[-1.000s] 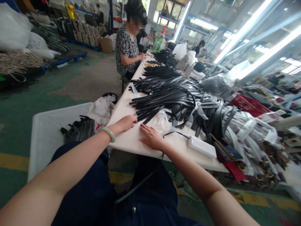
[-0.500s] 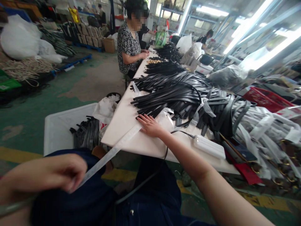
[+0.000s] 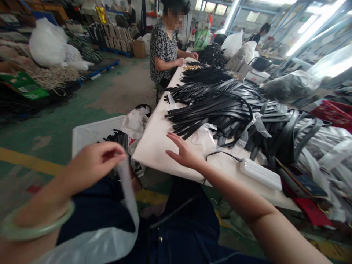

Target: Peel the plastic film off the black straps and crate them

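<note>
My left hand (image 3: 95, 167), a pale green bangle on its wrist, is closed in a pinch on one end of a whitish translucent plastic strip (image 3: 128, 190). The strip hangs slack from the fingers and curves back across my lap. Over the near corner of the white table (image 3: 154, 154), my right hand (image 3: 183, 154) has its fingers spread and holds nothing. Just beyond it lies a thick heap of flat black straps (image 3: 214, 106), with a crumpled clear plastic piece (image 3: 205, 137) at its near side.
A white power bank (image 3: 260, 174) with a black cable lies near the table's front edge, a phone (image 3: 301, 179) to its right. Below left stands a white bin (image 3: 95, 126) holding dark straps. A co-worker (image 3: 165, 47) sits along the table's left side.
My left hand has risen, and the plastic strip, earlier stretched to my right hand on the table, now hangs loose. My right hand has let go and opened. The view has shifted left.
</note>
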Available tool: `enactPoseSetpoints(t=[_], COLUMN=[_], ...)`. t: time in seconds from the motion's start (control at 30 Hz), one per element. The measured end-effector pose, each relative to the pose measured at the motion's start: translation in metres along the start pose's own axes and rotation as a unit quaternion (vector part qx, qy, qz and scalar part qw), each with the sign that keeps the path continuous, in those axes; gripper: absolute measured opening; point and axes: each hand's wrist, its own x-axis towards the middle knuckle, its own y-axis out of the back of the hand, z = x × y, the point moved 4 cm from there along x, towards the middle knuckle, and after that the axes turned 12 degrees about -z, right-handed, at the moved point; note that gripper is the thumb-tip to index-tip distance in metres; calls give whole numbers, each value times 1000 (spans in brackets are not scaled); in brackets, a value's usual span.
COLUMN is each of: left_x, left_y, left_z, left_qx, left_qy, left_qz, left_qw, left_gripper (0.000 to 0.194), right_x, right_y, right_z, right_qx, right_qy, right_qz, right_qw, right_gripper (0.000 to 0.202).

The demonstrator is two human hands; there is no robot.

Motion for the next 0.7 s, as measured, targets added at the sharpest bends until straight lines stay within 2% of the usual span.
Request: enactPoseSetpoints(t=[0.03, 0.1, 0.13, 0.2, 0.27, 0.4, 0.5, 0.57, 0.63, 0.7], left_x=[12, 41, 55, 77, 91, 102, 105, 104, 102, 98], left_y=[-6, -24, -32, -41, -45, -46, -53, -57, -57, -55], left_z=[14, 40, 48, 54, 49, 36, 34, 33, 28, 23], left_qx=[-5, -40, -67, -135, -210, -320, -301, -268, -256, -249], left_qy=[-35, -110, -135, -154, -153, -152, -175, -170, -148, -127], left_qz=[7, -19, -31, -29, -21, -15, -50, -52, -16, 20], left_qw=[999, 993, 988, 978, 965, 935, 936, 947, 955, 960], left_gripper=[34, 31, 32, 36, 39, 41, 29, 29, 34, 34], right_x=[-3, -8, -10, -14, -16, -16, -14, -11, -8, -6], right_y=[-13, -40, -53, -68, -73, -67, -65, -62, -52, -26], right_z=[-15, -38, -43, -41, -32, -24, -30, -33, -26, -4], right_qx=[125, 336, 408, 480, 492, 473, 458, 423, 349, 236], right_qy=[13, 1, -25, -87, -124, -133, -138, -130, -123, -155], right_qz=[-27, -76, -76, -17, 58, 142, 155, 116, 71, 95], right_qw=[992, 939, 909, 873, 860, 859, 864, 889, 926, 955], right_gripper=[65, 59, 55, 47, 45, 38, 36, 37, 38, 36])
